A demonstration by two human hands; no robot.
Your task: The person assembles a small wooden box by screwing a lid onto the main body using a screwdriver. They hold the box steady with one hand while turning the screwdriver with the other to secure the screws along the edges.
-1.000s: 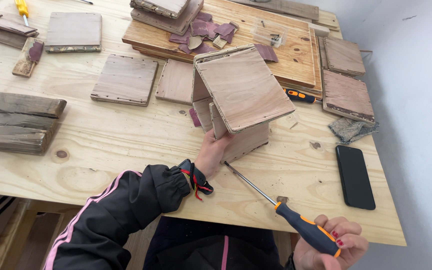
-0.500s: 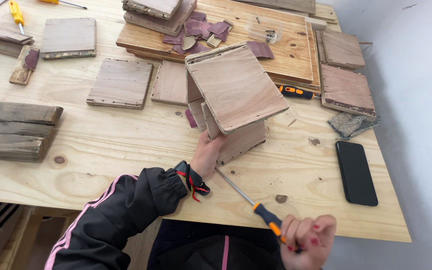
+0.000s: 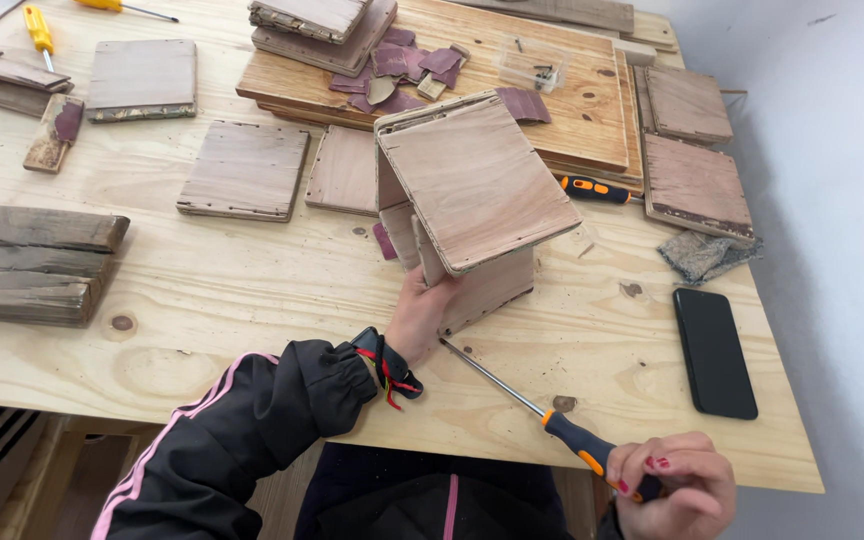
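My left hand grips the near lower corner of a small plywood box that stands tilted on the light wooden table. My right hand is closed round the black and orange handle of a long screwdriver. Its metal tip points at the box's lower edge, right beside my left hand's fingers. The box's broad top panel faces the camera and hides the inside.
Loose square wood panels lie left of the box and at the right. A black phone lies near the right edge. Sandpaper scraps sit on a big board behind; planks are stacked left. Another screwdriver lies behind the box.
My right hand has drawn back toward me and lower in the picture, keeping the screwdriver's tip at the box's lower edge. The left hand stays on the box.
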